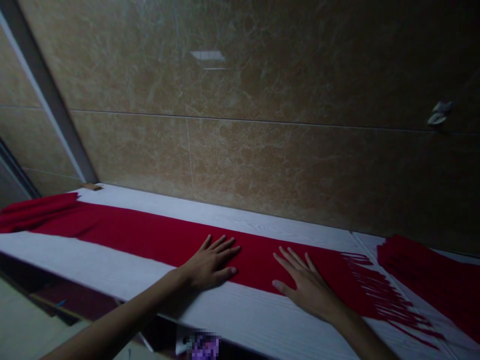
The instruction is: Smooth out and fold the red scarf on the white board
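Observation:
A long red fringed scarf [150,233] lies stretched flat along a white table. Its fringe spreads toward the right, with the strands lying loosely apart. My left hand [212,262] rests palm down near the middle of the scarf, fingers spread. Farther right, my right hand [300,280] is also laid on the cloth with its fingers apart, closer to the fringed end. Neither hand grips anything. At the far left the red cloth is bunched in folds, and whether that is the same piece I cannot tell.
A second pile of red fringed cloth [431,280] sits at the right of the white table [127,267]. A small brown block [92,186] lies at the back left. Behind rises a brown tiled wall [240,160] with a grey vertical post [56,100]. Open shelf space shows under the front edge.

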### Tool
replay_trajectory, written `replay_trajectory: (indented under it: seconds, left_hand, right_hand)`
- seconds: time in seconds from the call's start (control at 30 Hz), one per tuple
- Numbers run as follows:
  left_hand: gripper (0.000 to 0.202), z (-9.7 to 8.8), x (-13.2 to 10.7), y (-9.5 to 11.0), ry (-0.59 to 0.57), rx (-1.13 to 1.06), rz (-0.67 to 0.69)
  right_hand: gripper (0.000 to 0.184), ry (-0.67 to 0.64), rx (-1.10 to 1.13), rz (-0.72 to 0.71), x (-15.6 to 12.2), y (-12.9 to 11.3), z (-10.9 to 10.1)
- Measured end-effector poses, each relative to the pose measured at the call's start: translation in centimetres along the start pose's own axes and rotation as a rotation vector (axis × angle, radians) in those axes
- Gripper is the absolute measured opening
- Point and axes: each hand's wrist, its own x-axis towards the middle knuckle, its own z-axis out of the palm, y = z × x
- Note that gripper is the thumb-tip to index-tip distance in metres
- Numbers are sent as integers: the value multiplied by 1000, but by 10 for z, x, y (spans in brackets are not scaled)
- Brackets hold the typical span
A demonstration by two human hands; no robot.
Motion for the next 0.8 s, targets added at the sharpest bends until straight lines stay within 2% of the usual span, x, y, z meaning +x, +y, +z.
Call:
replay_trajectory:
  seconds: [0.2, 0.3, 0.37, 0.47, 0.53, 0.67, 0.8]
  left_hand:
    - [73, -7, -8, -9, -23, 5, -56]
    - [73, -15, -5, -6, -48, 5, -58]
    - [69, -21, 4, -3, -37, 4, -53]
    - [65, -26, 27, 2, 17, -14, -41]
    - [64, -25, 48, 6, 35, -31, -28]
    - [60, -17, 92, 7, 55, -42, -23]
    - [67, -2, 117, -2, 13, 15, -89]
  right_hand:
    - [79, -8, -32, 63, -19, 28, -6]
    - [82, -30, -18, 92, -23, 38, -10]
    - [83, 3, 0, 106, -19, 42, -14]
    - [82, 91, 2, 115, -1, 40, -22]
    - [79, 104, -5, 123, 16, 36, -26]
    - [77, 31, -42, 178, 45, 29, -29]
    - [79, -62, -94, 234, 54, 31, -20]
